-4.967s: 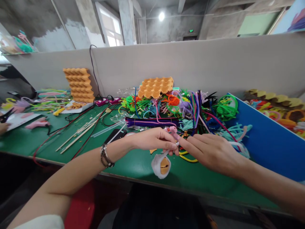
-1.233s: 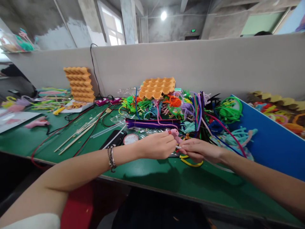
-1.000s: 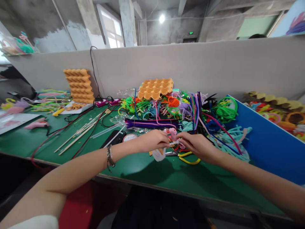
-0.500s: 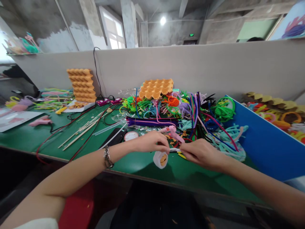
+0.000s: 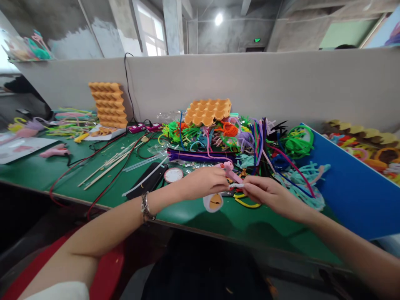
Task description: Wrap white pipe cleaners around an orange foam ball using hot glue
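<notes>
Bare green table (image 5: 200,216) lies open in front of and under my hands, along the near edge. Just behind them the heap of pipe cleaners (image 5: 250,141) and the orange egg tray (image 5: 208,111) block the way back to the grey partition (image 5: 237,83), and the blue board (image 5: 350,183) walls off my right. To my left, wooden sticks (image 5: 106,166), a red cable (image 5: 78,171), a black phone (image 5: 146,185) and a round tape disc (image 5: 173,175) clutter the surface.

Pink pipe cleaner (image 5: 230,170), orange egg tray (image 5: 208,111), green table (image 5: 37,173)
</notes>
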The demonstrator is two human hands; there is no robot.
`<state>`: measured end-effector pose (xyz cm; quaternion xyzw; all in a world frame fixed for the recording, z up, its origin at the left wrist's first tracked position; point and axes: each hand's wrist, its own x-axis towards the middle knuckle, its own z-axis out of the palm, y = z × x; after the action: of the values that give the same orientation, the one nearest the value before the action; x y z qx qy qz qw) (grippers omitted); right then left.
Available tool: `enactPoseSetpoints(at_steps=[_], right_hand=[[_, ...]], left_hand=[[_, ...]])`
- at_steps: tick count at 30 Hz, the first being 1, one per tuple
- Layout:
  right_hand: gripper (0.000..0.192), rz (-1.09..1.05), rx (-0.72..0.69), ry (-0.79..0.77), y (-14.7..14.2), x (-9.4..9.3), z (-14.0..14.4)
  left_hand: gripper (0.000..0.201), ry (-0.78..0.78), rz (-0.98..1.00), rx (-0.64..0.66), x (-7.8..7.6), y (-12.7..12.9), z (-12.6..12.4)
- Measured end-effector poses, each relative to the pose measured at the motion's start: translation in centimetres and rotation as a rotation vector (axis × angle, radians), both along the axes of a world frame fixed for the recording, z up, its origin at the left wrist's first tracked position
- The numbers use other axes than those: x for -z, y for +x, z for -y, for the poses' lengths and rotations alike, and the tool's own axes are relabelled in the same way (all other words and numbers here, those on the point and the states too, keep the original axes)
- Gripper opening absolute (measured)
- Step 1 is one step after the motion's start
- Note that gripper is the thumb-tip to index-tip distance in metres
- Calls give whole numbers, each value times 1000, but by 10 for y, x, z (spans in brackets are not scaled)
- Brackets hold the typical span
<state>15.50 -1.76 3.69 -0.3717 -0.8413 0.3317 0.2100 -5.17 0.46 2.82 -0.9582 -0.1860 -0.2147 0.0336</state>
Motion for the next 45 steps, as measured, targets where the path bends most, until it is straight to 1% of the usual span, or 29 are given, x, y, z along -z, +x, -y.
enactPoseSetpoints(at_steps=[1, 2, 5, 6, 7, 8, 9, 11, 13, 14, 17, 18, 20, 23, 24, 25, 26, 28, 30, 33, 36, 38, 40, 42, 45], right_hand=[[27, 38, 21, 98, 0, -1, 0], [22, 90, 32, 240, 0, -1, -1], [18, 266, -4, 779, -3, 3, -3], [18, 303, -30, 911, -4, 5, -5], [18, 333, -53, 1004, -4, 7, -7], [19, 355, -74, 1053, -4, 8, -9], [19, 366, -90, 1067, -4, 9, -11], [20, 354, -94, 1034, -3, 11, -16], [22, 302, -73, 998, -1, 12, -20], [22, 269, -61, 990, -1, 12, -22], [17, 199, -35, 968, 2, 15, -28], [16, 189, -25, 957, 2, 17, -30], [14, 173, -1, 935, 3, 19, -33], [12, 141, 33, 916, 3, 23, -36], [12, 136, 44, 911, 3, 24, -36], [12, 137, 53, 904, 4, 25, -37], [12, 141, 60, 898, 4, 25, -37], [11, 149, 67, 887, 5, 27, -37], [9, 145, 66, 892, 6, 28, -37], [8, 115, 91, 939, 2, 30, -36], [10, 94, 147, 983, -3, 32, -33], [11, 95, 147, 997, -4, 35, -31], [12, 95, 142, 1013, -2, 37, -27], [12, 92, 146, 1035, 1, 39, -24], [7, 121, 153, 1080, 5, 37, -21]], left_hand=[[17, -89, 53, 14, 2, 0, -2], [17, -173, 93, 31, 3, 1, -3], [17, -357, 148, 63, 6, 5, -6], [18, -401, 158, 61, 6, 6, -7], [18, -441, 172, 53, 8, 5, -8], [19, -481, 194, 38, 9, 4, -9], [19, -517, 225, 12, 12, 2, -10], [22, -584, 326, -65, 18, -3, -12], [34, -650, 436, -126, 28, -10, -14], [41, -694, 470, -131, 32, -12, -15], [58, -885, 482, -88, 47, -14, -15], [62, -969, 470, -72, 52, -13, -15], [67, -1194, 474, -32, 60, -9, -14], [64, -1575, 533, 63, 71, -3, -14], [62, -1669, 558, 96, 74, -1, -15], [60, -1730, 581, 117, 77, 1, -16], [57, -1760, 601, 128, 79, 2, -17], [52, -1736, 633, 112, 78, 2, -19], [46, -1605, 620, 62, 73, 1, -18], [36, -1290, 527, -8, 60, -3, -16], [33, -958, 461, -80, 51, -4, -15], [35, -762, 444, -69, 48, -2, -17], [38, -617, 442, -14, 48, 1, -20], [42, -558, 428, 26, 50, 4, -23], [46, -590, 396, 34, 54, 7, -25]])
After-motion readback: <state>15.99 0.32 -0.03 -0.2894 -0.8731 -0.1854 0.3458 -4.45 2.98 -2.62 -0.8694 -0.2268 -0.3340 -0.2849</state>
